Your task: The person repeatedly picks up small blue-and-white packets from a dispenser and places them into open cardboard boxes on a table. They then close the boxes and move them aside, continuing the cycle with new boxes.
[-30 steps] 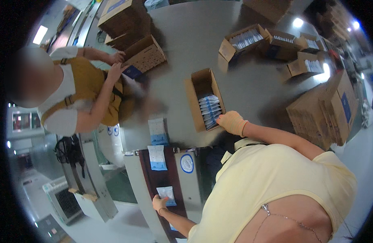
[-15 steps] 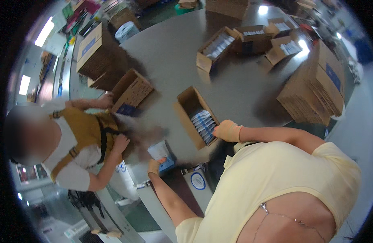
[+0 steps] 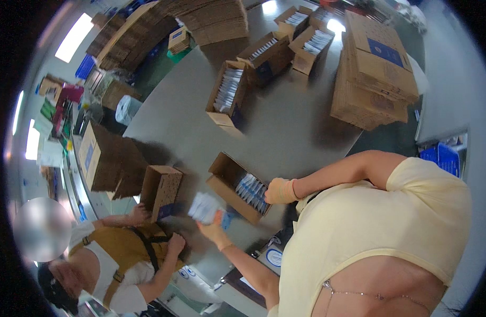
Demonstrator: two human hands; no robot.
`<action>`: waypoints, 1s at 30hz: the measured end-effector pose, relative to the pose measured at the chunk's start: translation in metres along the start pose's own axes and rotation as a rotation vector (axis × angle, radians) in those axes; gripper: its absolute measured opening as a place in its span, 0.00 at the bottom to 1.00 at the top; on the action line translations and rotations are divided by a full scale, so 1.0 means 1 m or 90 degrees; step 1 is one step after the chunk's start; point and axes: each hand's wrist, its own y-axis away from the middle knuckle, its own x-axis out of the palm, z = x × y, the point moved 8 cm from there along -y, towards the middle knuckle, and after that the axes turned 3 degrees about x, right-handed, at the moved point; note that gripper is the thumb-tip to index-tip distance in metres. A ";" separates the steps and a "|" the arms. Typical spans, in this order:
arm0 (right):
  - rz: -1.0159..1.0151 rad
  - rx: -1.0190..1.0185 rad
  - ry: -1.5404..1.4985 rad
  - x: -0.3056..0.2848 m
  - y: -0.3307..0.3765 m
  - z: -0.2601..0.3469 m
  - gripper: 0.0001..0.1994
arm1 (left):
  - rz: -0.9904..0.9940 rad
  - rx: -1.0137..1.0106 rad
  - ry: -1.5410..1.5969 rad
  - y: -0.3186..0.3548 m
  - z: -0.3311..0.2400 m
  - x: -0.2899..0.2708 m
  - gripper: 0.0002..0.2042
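On the table before me stands an open cardboard box (image 3: 228,198), partly filled with a row of white-and-blue packets (image 3: 251,191). My right hand (image 3: 281,191), in a peach-coloured glove, is closed at the box's right edge beside the packets. To the left of the box, my gloved left hand (image 3: 213,232) grips a white-and-blue stack of flat packets (image 3: 203,207), held above the table. How many it holds I cannot tell.
A co-worker (image 3: 132,243) at the left handles another open box (image 3: 161,190). Flattened cartons (image 3: 375,74) are stacked at right, more (image 3: 113,164) at left. Several packet-filled boxes (image 3: 224,98) stand farther back on the grey table (image 3: 174,116).
The view has turned, shifting the scene. My left hand has brought the packets closer to the box. My right hand stays at the box's edge.
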 end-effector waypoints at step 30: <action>-0.128 0.260 -0.164 -0.003 0.068 -0.100 0.06 | 0.334 -0.239 0.047 -0.034 0.015 0.245 0.42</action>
